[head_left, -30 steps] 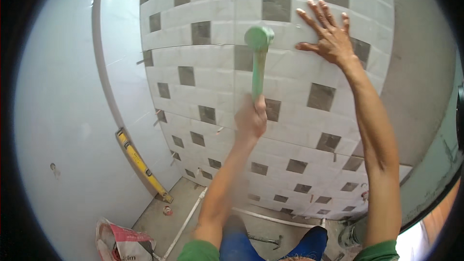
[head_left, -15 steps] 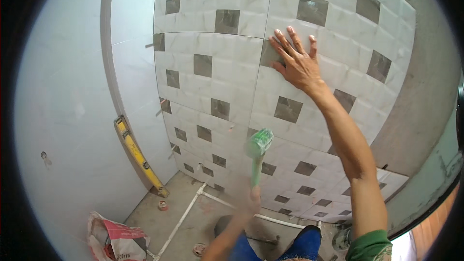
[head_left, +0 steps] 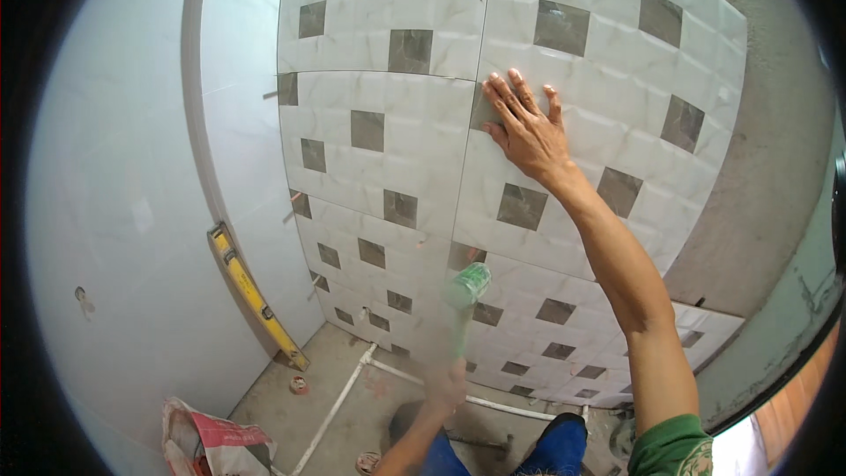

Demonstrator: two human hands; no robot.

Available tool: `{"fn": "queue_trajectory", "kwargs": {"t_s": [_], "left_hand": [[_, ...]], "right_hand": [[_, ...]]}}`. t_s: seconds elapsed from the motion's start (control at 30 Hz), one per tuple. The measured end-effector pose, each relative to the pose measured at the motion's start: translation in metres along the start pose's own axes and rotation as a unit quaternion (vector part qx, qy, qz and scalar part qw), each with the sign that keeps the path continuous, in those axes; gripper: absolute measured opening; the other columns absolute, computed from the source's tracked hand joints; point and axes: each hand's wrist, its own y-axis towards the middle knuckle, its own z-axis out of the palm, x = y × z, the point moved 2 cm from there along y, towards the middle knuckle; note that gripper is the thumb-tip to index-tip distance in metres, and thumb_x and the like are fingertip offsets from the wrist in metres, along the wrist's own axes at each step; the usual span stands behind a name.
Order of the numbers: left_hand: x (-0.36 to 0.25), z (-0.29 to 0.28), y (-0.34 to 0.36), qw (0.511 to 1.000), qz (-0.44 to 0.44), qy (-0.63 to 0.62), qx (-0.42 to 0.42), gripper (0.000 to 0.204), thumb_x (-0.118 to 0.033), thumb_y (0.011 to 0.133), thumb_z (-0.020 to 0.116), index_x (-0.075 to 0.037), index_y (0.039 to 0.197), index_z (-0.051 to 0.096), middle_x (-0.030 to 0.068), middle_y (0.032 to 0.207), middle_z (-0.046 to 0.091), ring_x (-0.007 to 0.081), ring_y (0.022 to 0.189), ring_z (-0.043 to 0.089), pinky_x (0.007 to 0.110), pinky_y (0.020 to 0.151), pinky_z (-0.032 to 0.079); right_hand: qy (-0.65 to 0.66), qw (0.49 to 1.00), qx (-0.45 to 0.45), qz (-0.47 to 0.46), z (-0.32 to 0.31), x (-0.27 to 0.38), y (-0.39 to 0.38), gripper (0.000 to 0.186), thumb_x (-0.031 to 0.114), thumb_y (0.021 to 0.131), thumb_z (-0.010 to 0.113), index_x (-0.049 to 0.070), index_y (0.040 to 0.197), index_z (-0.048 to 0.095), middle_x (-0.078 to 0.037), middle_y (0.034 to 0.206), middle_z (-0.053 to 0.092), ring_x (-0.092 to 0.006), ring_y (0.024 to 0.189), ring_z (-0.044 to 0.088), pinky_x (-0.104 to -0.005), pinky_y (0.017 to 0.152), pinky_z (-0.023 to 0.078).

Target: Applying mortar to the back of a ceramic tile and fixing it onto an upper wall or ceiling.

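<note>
My left hand (head_left: 446, 388) is wrapped round the handle of a mallet with a green head (head_left: 469, 284), held low in front of the tiled wall. The hand and handle are smeared by motion. Whether the head touches the wall, I cannot tell. Higher up, my right hand (head_left: 538, 141) lies with fingers spread on a large white marbled tile (head_left: 608, 92) with grey-brown squares. Its fingertips are near the upright joint with the neighbouring tile (head_left: 423, 132).
A yellow spirit level (head_left: 256, 295) leans against the plain left wall. White pipes (head_left: 339, 405) run along the floor, near a red-and-white sack (head_left: 216, 441) and a small red-and-white roll (head_left: 300, 384). Bare cement (head_left: 749, 185) borders the tiles on the right.
The mallet head has dropped a little lower against the tiles, uncovering a dark square. My right hand keeps its place on the tile. The whole view has shifted slightly.
</note>
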Motion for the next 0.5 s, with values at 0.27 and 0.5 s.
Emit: {"fn": "queue_trajectory", "kwargs": {"t_s": [0.27, 0.5], "left_hand": [[-0.007, 0.008, -0.013, 0.997, -0.072, -0.008, -0.001, 0.032, -0.026, 0.088, 0.044, 0.004, 0.083, 0.053, 0.0283, 0.063, 0.053, 0.0483, 0.064, 0.056, 0.050, 0.054, 0.042], [0.013, 0.013, -0.027, 0.998, -0.049, -0.027, -0.013, 0.030, -0.025, 0.087, 0.046, 0.004, 0.078, 0.051, 0.0267, 0.060, 0.053, 0.0456, 0.059, 0.056, 0.048, 0.051, 0.042]], "right_hand": [[-0.002, 0.998, -0.063, 0.031, 0.001, 0.015, 0.003, 0.063, 0.032, 0.085, 0.060, 0.024, 0.142, 0.034, 0.004, 0.148, 0.032, -0.0135, 0.139, 0.024, -0.0497, 0.109, 0.011], [-0.018, 0.998, -0.028, -0.048, -0.015, -0.032, -0.028, 0.061, 0.039, 0.089, 0.054, 0.021, 0.143, 0.032, 0.004, 0.150, 0.029, -0.0156, 0.140, 0.022, -0.0480, 0.110, 0.015]]}}
